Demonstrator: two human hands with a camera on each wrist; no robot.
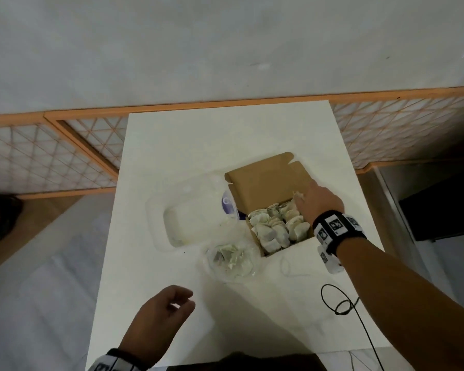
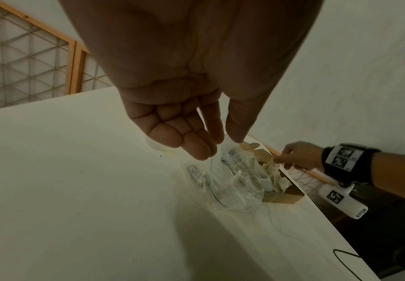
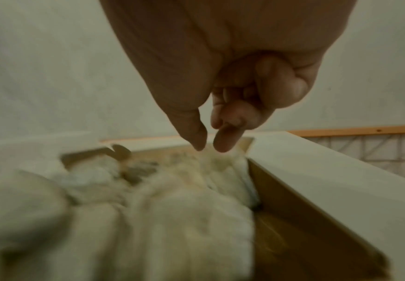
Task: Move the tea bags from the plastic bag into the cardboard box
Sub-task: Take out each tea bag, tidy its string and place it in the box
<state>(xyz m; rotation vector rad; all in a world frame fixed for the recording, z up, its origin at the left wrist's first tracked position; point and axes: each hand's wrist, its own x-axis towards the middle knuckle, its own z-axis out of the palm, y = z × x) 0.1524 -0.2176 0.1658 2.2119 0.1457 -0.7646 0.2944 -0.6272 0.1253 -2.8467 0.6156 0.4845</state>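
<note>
White table [image 1: 150, 162]: R hand [image 1: 320, 203] pinching tea bag [image 1: 296, 195] over cardboard box [image 1: 263, 180]; L hand [image 1: 161, 314] loose, empty.

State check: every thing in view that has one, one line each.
Cardboard box: lid open, nearly full of tea bags.
Plastic bag: on the table, some tea bags left inside.
Right hand: over the box, pinching a tea bag.
Left hand: empty, fingers loosely curled.

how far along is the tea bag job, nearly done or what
Well along, not done. The cardboard box already holds many tea bags. The right hand is over the box's far corner with a tea bag at its fingertips; whether it grips it is unclear. A few tea bags remain in the plastic bag. The left hand holds nothing.
</note>
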